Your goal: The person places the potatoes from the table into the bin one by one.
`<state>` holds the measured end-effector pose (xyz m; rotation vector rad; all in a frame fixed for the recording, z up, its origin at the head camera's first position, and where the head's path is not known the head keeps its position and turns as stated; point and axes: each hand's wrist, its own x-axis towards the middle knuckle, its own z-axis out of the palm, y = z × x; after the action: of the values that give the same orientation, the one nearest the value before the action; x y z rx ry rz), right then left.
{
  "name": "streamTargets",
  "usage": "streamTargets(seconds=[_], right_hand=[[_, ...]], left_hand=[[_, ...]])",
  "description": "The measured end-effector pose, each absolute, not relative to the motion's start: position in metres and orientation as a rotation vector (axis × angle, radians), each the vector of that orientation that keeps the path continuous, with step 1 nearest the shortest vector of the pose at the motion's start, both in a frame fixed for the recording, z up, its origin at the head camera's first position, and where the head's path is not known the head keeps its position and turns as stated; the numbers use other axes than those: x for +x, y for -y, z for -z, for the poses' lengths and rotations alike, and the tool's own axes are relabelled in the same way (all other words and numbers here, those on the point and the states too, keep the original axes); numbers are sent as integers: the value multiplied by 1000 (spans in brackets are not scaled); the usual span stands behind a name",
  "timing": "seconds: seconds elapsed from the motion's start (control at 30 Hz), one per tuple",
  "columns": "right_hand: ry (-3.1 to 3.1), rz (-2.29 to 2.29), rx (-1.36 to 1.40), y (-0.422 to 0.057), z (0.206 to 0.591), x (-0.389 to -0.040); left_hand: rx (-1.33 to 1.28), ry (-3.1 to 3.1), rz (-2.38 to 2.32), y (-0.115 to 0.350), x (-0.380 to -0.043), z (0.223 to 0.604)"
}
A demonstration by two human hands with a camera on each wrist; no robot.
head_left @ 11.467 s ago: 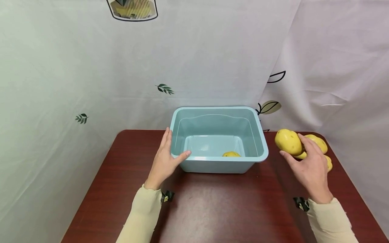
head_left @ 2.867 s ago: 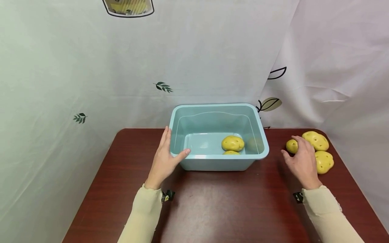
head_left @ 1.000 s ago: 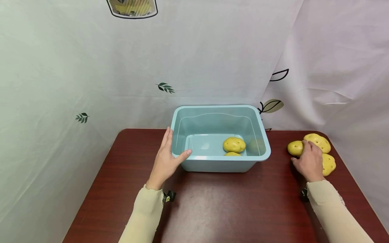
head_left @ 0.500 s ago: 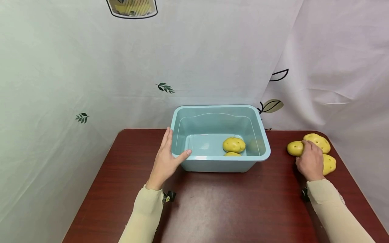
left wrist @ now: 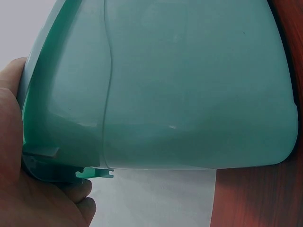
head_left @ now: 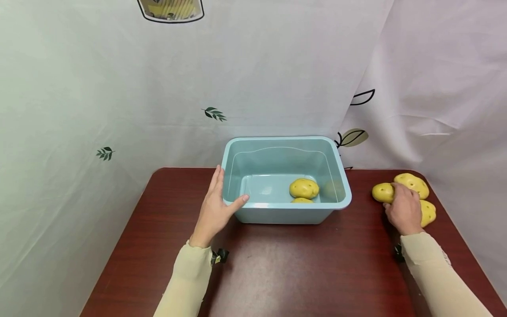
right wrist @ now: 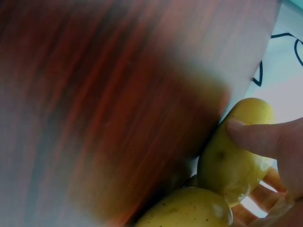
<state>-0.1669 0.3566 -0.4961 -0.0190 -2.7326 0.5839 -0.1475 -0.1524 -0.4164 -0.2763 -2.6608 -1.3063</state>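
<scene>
My left hand (head_left: 213,211) rests against the left front corner of a light blue plastic bin (head_left: 285,205). Its straight fingers lie along the left side and the thumb touches the front rim. Two yellow potatoes sit in the bin: one whole potato (head_left: 304,188) and another potato (head_left: 303,200) partly hidden by the front wall. At the far right, my right hand (head_left: 405,211) grips a smaller potato (head_left: 383,193); the right wrist view shows the thumb (right wrist: 253,138) pressed on this potato (right wrist: 220,168). Whether it touches the table I cannot tell.
Beside the right hand lie a back potato (head_left: 413,186) and a front potato (head_left: 428,214), partly covered by the hand. The dark red wooden table (head_left: 269,268) ends at a white patterned cloth (head_left: 277,79) behind and at both sides.
A potato that the right hand held earlier is gone from it, and a second potato shows in the bin. The right hand has come onto the smaller potato. The left hand stays put.
</scene>
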Motion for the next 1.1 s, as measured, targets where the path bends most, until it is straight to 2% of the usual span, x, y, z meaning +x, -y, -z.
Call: streamTargets(seconds=[1.1], right_hand=[[2642, -673, 20, -353, 495, -159]], left_hand=[[-259, 2667, 1299, 151, -146, 415]])
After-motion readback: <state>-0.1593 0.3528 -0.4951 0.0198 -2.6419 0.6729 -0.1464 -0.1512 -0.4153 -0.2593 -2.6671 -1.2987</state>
